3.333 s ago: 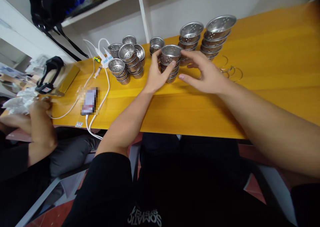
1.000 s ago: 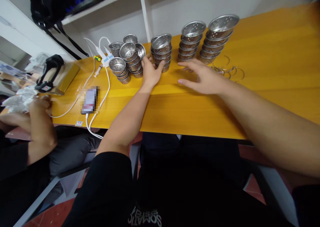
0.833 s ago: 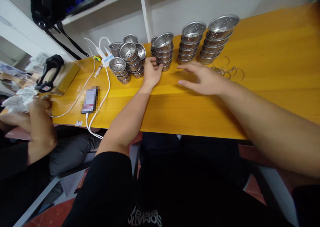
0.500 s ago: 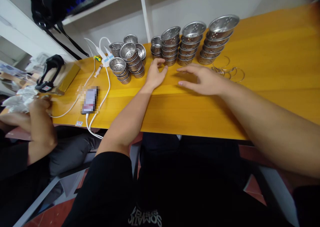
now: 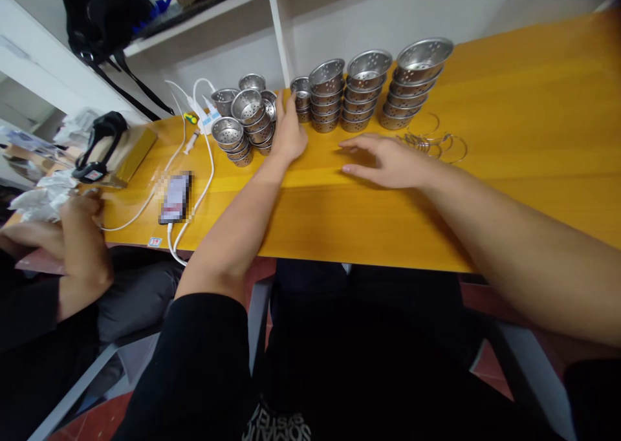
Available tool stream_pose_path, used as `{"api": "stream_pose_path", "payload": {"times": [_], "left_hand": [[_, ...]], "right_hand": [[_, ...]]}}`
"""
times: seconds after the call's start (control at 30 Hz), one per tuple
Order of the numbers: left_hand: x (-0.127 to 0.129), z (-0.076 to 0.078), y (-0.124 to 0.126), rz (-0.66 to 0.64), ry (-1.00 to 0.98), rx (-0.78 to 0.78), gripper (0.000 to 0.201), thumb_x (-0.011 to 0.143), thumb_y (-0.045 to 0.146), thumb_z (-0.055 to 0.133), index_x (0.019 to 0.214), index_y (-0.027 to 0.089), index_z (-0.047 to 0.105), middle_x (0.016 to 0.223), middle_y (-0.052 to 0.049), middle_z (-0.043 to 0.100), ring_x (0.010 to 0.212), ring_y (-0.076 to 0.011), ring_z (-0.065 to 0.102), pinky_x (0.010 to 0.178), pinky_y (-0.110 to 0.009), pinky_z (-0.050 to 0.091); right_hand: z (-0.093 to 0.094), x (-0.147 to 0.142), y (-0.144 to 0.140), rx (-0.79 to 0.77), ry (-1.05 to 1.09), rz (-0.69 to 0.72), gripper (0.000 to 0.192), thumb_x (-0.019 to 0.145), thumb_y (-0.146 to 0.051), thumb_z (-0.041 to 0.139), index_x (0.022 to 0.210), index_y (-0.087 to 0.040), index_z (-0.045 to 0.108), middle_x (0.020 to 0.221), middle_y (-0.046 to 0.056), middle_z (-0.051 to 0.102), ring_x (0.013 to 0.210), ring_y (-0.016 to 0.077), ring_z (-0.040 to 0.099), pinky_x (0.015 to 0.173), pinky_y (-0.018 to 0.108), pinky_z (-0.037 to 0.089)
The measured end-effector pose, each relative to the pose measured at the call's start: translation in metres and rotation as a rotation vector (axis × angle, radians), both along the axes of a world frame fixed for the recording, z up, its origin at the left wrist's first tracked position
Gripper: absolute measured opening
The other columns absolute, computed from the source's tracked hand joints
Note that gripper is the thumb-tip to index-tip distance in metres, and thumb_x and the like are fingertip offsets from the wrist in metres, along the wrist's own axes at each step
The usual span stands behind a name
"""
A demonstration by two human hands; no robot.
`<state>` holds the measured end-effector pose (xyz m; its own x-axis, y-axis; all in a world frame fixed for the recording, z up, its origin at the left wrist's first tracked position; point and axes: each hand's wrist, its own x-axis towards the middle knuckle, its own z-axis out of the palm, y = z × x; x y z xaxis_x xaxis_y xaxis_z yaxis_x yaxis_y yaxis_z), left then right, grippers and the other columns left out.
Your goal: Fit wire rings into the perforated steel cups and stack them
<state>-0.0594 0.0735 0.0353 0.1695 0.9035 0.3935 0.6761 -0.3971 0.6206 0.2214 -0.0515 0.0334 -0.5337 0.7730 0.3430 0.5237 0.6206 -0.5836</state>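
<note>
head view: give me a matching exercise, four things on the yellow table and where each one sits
Things:
1. phone
2. wire rings
3. left hand
4. right hand

Places:
A. flat on the table, in front of the strainer stacks
B. right of the rightmost stack
C. between two groups of strainer cups
D. near the table's left end, by white cables

Pairs: 1-D, 2-B, 3-C, 4-A

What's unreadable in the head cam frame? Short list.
- Phone screen: blurred out, head view.
- Left hand fingertips: whether they touch the small stack of strainer cups cannot be told; the hand itself covers the contact.
- Wire rings: too thin and overlapped to count.
- Right hand palm: faces the table, underside hidden.
</note>
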Motion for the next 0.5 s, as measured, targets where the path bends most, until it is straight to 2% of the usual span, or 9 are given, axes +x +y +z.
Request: {"api": "stream_pose_path", "payload": {"times": [0.07, 0.13, 0.2, 0.27, 0.37, 0.5], "left_hand": [[0.001, 0.014, 0.007, -0.049, 0.076, 0.001, 0.082, 0.096, 0.018, 0.065, 0.172, 0.021, 0.032, 0.194, 0.003, 0.004, 0.182, -0.0251, 0.006, 0.155, -0.046, 0.017], [0.005, 0.026, 0.011, -0.062, 0.143, -0.052, 0.084, 0.093, 0.007, 0.06, 0.17, 0.026, 0.035, 0.193, 0.007, 0.011, 0.181, -0.0229, 0.012, 0.155, -0.046, 0.02], [0.011, 0.034, 0.012, -0.048, 0.218, -0.117, 0.084, 0.09, -0.001, 0.055, 0.167, 0.029, 0.039, 0.189, 0.003, 0.028, 0.178, -0.0236, 0.026, 0.153, -0.046, 0.023], [0.018, 0.038, 0.009, 0.006, 0.326, -0.155, 0.075, 0.095, -0.003, 0.052, 0.165, 0.025, 0.043, 0.181, -0.006, 0.042, 0.167, -0.0283, 0.043, 0.148, -0.051, 0.031], [0.026, 0.04, -0.001, 0.105, 0.491, -0.165, 0.062, 0.103, -0.002, 0.044, 0.163, 0.015, 0.044, 0.178, -0.014, 0.041, 0.147, -0.0316, 0.06, 0.134, -0.06, 0.044], [0.028, 0.045, -0.014, 0.162, 0.56, -0.156, 0.051, 0.111, 0.008, 0.038, 0.16, 0.016, 0.048, 0.177, -0.014, 0.044, 0.141, -0.0319, 0.065, 0.127, -0.056, 0.05]], "right_hand": [[0.0, 0.0, 0.0, 0.005, 0.006, 0.007, 0.062, 0.102, -0.062, 0.069, 0.157, -0.032, 0.066, 0.151, 0.009, 0.072, 0.132, 0.0381, 0.073, 0.121, 0.066, 0.056], [0.001, 0.001, 0.0, 0.011, 0.002, 0.006, 0.062, 0.103, -0.062, 0.068, 0.156, -0.031, 0.066, 0.151, 0.01, 0.072, 0.133, 0.0385, 0.072, 0.122, 0.066, 0.055], [0.002, 0.001, -0.001, 0.015, -0.006, -0.004, 0.062, 0.103, -0.062, 0.068, 0.156, -0.029, 0.066, 0.15, 0.011, 0.072, 0.133, 0.0386, 0.072, 0.121, 0.066, 0.055], [0.003, 0.002, -0.002, 0.006, -0.016, -0.011, 0.063, 0.103, -0.062, 0.068, 0.156, -0.029, 0.066, 0.15, 0.011, 0.072, 0.133, 0.0387, 0.073, 0.121, 0.066, 0.055], [0.003, 0.002, -0.003, -0.014, -0.022, -0.012, 0.061, 0.103, -0.062, 0.068, 0.156, -0.03, 0.066, 0.151, 0.01, 0.072, 0.133, 0.0383, 0.072, 0.121, 0.065, 0.056], [0.002, 0.003, -0.002, -0.019, -0.012, -0.011, 0.06, 0.103, -0.062, 0.068, 0.155, -0.031, 0.068, 0.15, 0.009, 0.073, 0.133, 0.0377, 0.073, 0.122, 0.064, 0.056]]}}
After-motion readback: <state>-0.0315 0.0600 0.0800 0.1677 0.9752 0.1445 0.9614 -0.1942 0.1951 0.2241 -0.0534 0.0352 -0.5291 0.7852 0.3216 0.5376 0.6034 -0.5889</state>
